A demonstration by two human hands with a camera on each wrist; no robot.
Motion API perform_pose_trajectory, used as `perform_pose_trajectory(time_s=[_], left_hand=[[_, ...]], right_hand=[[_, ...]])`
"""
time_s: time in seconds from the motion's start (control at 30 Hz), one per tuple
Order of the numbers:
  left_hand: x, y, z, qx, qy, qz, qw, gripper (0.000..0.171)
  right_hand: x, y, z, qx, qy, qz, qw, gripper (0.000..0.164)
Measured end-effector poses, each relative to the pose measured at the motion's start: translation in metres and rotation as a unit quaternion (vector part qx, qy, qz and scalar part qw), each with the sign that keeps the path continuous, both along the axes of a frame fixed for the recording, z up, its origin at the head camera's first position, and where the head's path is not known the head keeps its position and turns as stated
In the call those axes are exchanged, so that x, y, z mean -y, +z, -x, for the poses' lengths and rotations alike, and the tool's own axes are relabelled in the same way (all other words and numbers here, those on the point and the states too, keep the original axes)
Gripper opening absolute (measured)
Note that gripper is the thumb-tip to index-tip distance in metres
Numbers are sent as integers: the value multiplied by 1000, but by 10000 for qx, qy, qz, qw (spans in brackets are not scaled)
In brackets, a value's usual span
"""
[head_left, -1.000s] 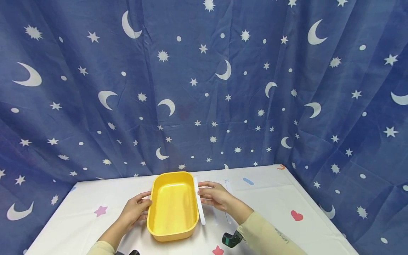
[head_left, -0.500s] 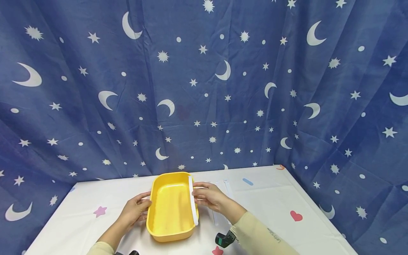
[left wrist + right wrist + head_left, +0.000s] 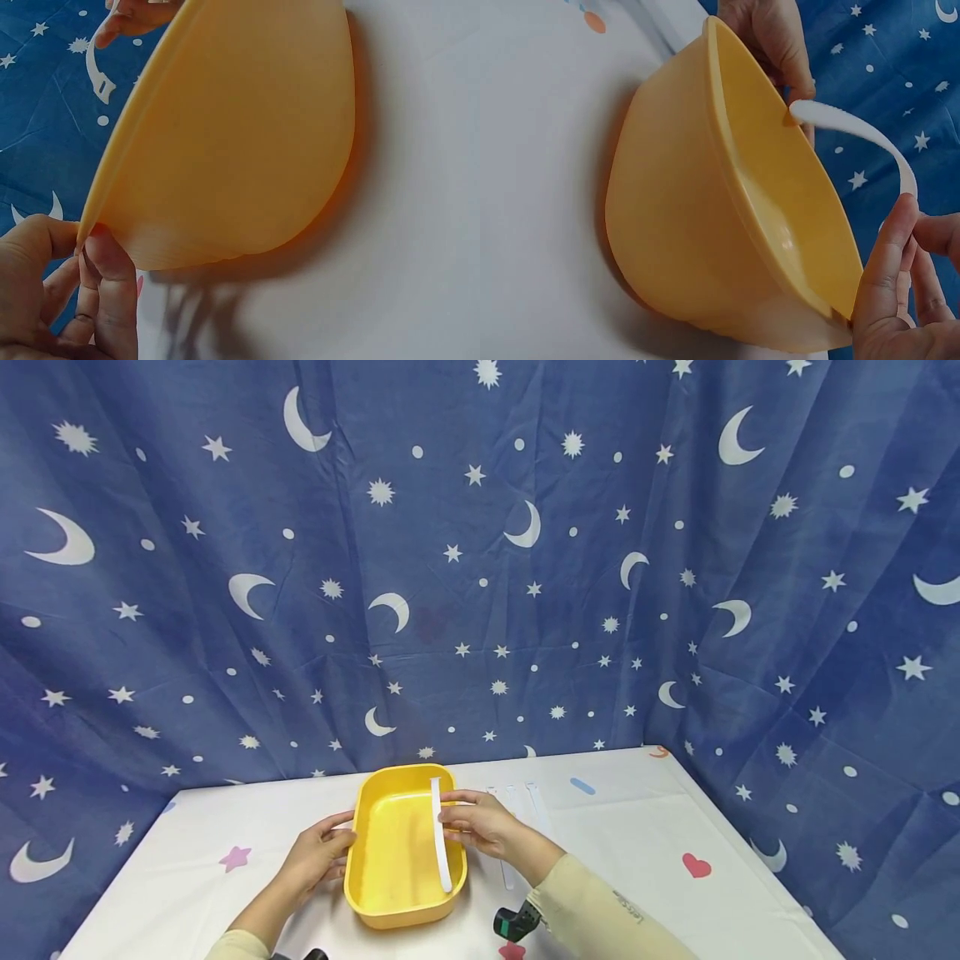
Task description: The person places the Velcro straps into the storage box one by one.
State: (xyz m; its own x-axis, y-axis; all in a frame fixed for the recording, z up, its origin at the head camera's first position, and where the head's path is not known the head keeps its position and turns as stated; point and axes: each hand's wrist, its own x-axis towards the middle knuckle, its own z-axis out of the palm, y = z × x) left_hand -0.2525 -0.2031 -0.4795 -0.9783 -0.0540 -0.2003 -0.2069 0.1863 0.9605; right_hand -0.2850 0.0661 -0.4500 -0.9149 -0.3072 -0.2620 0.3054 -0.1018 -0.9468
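Observation:
A yellow rectangular plastic tub (image 3: 397,852) stands on the table. My left hand (image 3: 315,852) pinches its left rim, thumb and fingers on either side of the wall in the left wrist view. My right hand (image 3: 483,827) pinches a white hook-and-loop cable strap (image 3: 440,843) near its middle, above the right part of the tub. In the left wrist view the slotted end (image 3: 105,88) of the strap curves down. From the right wrist view, the rounded end of the strap (image 3: 840,118) arches over the tub's opening.
More white straps (image 3: 537,802) lie on the white patterned tablecloth (image 3: 622,860), right of the tub and partly behind my right hand. A blue curtain (image 3: 435,568) with moons and stars hangs behind and beside the table. A wrist camera (image 3: 517,922) sits below my right sleeve.
My right hand has carried the strap leftward, from beside the tub's right rim to over its inside. My left hand and the tub have stayed put.

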Motion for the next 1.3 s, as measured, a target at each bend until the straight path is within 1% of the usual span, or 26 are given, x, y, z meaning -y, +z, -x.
perform_pose_trajectory(time_s=[0.17, 0.3, 0.4, 0.63, 0.8, 1.13, 1.3], left_hand=[[0, 1, 1, 38, 48, 4, 10000, 51], [0, 0, 2, 10, 18, -29, 10000, 52], [0, -1, 2, -9, -17, -55, 10000, 53], [0, -1, 0, 69, 66, -24, 10000, 51], [1, -1, -1, 42, 1, 103, 9999, 52], [0, -1, 0, -21, -14, 42, 10000, 52], [1, -1, 0, -33, -15, 40, 10000, 52]], right_hand=[[7, -1, 0, -39, 43, 35, 10000, 39], [12, -2, 0, -72, 15, 64, 10000, 39], [15, -2, 0, -62, -22, -12, 10000, 39], [20, -2, -1, -14, -66, -178, 9998, 37], [26, -3, -2, -90, -43, -156, 9998, 37], [39, -2, -5, -128, -192, -171, 9996, 36], [43, -2, -7, -159, -195, -58, 9997, 37]])
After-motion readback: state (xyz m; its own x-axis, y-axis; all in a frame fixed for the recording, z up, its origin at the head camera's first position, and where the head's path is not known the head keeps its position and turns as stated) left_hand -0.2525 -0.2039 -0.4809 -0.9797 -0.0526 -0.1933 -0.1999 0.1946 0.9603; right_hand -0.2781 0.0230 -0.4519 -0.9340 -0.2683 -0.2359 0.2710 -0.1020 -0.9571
